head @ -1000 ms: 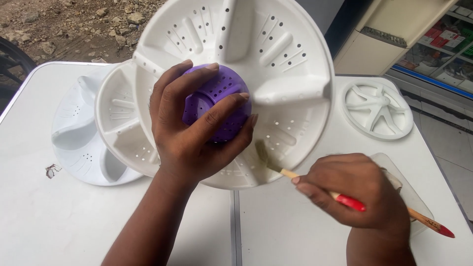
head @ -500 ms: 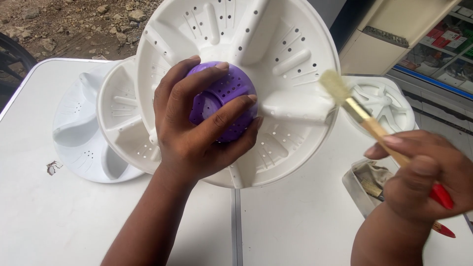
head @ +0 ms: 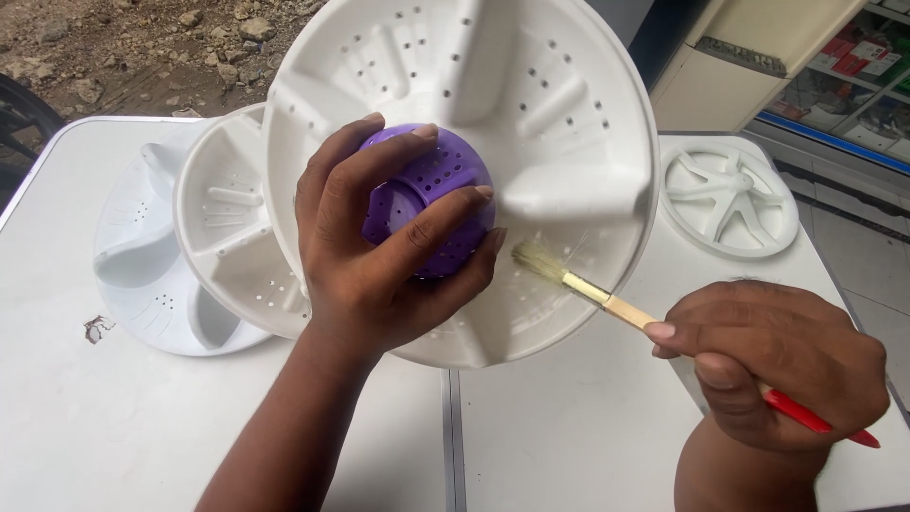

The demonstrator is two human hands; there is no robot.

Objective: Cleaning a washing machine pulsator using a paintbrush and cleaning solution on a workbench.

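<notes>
**Brushing the ribbed disc beside the purple cap**

Working from the big white perforated disc [head: 569,123] as our landmark, we start at its left: two more white discs [head: 161,275] lie stacked there on the white table [head: 114,427], the nearer one tucked partly under the big disc's left edge.

At the big disc's centre sits the purple perforated cap [head: 431,185]. Our left hand [head: 379,256] lies over it with fingers spread and curled round the dome, thumb on its right flank, holding the tilted disc steady.

Just right of the cap comes the change. Half a second ago the paintbrush [head: 588,289] was lifted up off the disc, bristles in the air near its right rim; a second ago it was at the lower rim. Now the bristles are back down on the disc's inner face, touching the surface just beside the cap's lower right and close to our left fingertips. We judge that a fresh stroke on this section is beginning.

Further right, below the big disc's lower right rim, our right hand [head: 777,365] pinches the brush's handle, fingers pressed together around it, the red end poking out behind.

Beyond the disc's right edge a smaller white spoked wheel [head: 730,199] rests on the table.
</notes>
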